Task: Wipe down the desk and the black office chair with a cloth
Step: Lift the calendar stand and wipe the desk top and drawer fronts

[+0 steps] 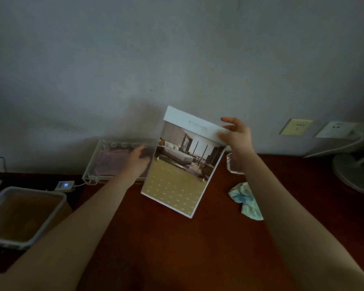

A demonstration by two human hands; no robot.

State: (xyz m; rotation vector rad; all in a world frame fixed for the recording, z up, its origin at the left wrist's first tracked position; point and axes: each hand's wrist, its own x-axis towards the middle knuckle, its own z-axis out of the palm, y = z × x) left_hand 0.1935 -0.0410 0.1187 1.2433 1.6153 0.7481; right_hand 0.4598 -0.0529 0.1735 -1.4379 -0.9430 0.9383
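While the desk [177, 253] is cleared for wiping, the cloth [247, 199] lies crumpled at near right.
The right hand [235, 137] pinches the tilted booklet [183, 162] by its top corner; the left hand [138, 159] reaches the tray [97, 164], its fingers partly hidden, so its grip cannot be told. Both are best set well aside first.
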